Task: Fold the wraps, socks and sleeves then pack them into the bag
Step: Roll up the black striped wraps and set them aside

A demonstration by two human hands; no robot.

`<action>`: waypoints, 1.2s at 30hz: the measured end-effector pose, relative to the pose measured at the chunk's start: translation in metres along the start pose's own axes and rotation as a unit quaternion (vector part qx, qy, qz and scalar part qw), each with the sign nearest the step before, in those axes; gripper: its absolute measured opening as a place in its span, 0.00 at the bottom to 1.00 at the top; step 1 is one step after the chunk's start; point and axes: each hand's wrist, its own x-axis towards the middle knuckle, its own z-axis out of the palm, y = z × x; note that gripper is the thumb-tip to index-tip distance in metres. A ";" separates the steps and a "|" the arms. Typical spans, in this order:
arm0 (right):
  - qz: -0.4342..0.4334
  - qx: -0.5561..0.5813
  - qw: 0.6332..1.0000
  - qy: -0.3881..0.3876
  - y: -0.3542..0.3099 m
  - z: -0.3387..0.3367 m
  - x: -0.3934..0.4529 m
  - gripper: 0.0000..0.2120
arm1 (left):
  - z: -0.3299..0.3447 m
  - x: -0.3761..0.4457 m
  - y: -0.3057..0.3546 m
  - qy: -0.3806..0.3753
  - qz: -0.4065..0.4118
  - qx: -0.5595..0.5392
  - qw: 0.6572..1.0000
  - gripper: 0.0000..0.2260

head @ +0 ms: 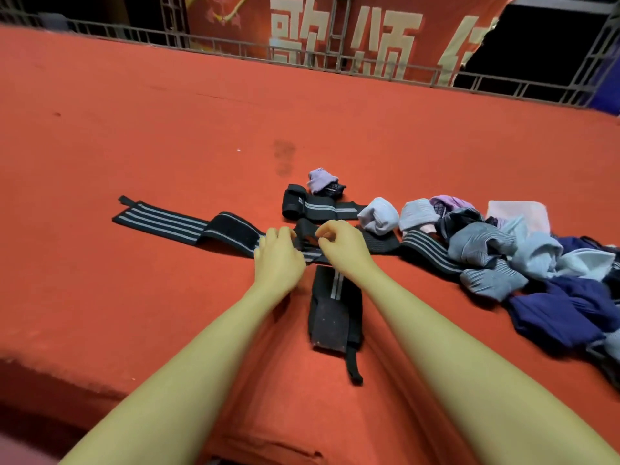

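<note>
Hands meet over the middle of a long black elastic wrap with grey stripes point(188, 226), which lies flat on the red felt-covered surface point(134, 129) and stretches away to the left; the left hand point(278, 260) has its fingers curled down onto the wrap's near end, seemingly gripping it, while the right hand point(345, 246) pinches a raised fold of the same black fabric between thumb and fingertips. Just below the hands, between the forearms, a second black striped wrap point(335, 313) lies lengthwise toward the person, with a thin black strap trailing from its near end. Beyond the hands sits a rolled black striped wrap point(312, 206), and just behind it a small lilac sock bundle point(322, 179). To the right, a loose heap of socks and sleeves in pale blue, grey, lilac and navy point(503, 250) spreads toward the frame's edge, partly covering another striped wrap. Along the far side runs a grey metal railing point(235, 45) with a red banner bearing large pale characters point(335, 28) behind it
</note>
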 end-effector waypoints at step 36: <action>-0.164 0.155 0.969 0.100 -0.062 -0.032 0.018 0.11 | -0.080 0.024 0.002 -0.003 0.189 0.064 0.980 0.16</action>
